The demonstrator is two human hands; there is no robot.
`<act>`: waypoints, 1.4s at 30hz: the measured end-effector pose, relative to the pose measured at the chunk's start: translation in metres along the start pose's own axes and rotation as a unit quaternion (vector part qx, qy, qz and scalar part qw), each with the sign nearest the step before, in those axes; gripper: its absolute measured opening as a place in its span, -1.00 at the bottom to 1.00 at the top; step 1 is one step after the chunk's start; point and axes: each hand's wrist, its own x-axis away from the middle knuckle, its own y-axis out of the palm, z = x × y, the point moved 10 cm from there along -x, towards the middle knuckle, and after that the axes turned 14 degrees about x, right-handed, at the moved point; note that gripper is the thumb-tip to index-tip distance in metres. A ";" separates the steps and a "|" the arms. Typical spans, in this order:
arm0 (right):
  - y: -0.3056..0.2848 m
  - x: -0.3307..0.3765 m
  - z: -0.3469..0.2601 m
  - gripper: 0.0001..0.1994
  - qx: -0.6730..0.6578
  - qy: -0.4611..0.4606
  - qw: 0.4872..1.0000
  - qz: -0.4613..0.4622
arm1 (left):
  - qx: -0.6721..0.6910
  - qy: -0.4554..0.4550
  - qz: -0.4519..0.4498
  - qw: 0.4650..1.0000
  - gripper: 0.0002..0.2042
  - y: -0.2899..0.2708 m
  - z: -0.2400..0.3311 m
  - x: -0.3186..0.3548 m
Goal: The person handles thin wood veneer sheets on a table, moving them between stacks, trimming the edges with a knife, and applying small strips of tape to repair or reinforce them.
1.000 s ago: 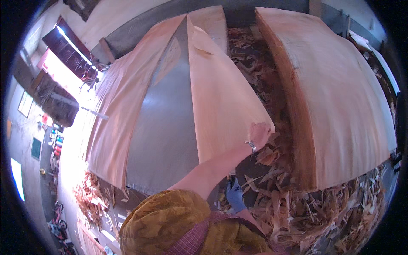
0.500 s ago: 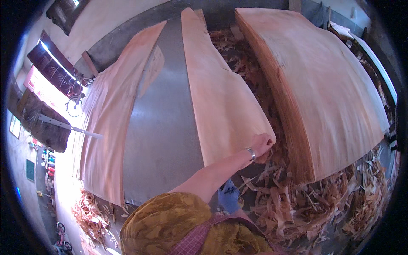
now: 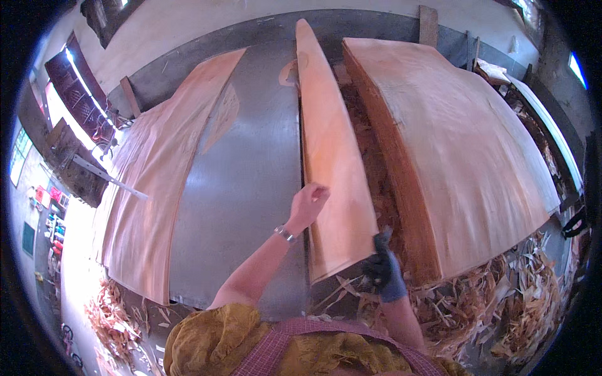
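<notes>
A long, thin sheet of wood veneer (image 3: pixel 338 169) hangs tilted over the right side of a smooth grey metal tabletop (image 3: pixel 241 188). My left hand (image 3: pixel 310 204), bare with a metal watch at the wrist, is at the sheet's left edge. Its fingers are curled closed, and whether they pinch anything is hidden. My right hand (image 3: pixel 381 266), in a dark glove with a blue cuff, is closed at the sheet's near right corner, thumb up. Its fingertips are partly hidden.
A thick stack of veneer sheets (image 3: pixel 464 163) stands to the right. More veneer sheets (image 3: pixel 157 182) drape over the table's left side. Torn veneer scraps (image 3: pixel 520 301) cover the floor at the near right, with another heap (image 3: pixel 113 316) at the near left. A grey wall runs behind.
My left hand has left the sheet's near right corner and moved left. My gloved right hand has come up to that corner. The sheet has shifted right and appears narrower, uncovering more metal.
</notes>
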 end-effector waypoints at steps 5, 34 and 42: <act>-0.125 0.037 -0.064 -0.34 -0.286 -0.010 0.925 -0.249 | -0.132 -0.097 0.003 0.986 -0.66 0.045 -0.046 0.067; -0.868 0.187 -0.513 -0.79 0.225 -0.146 0.929 0.256 | 0.578 -0.316 0.331 0.676 -0.78 0.566 -0.057 0.153; -0.994 0.180 -0.568 -0.78 0.247 -0.202 0.898 0.303 | 0.463 -0.400 0.326 0.721 -0.83 0.693 -0.086 0.181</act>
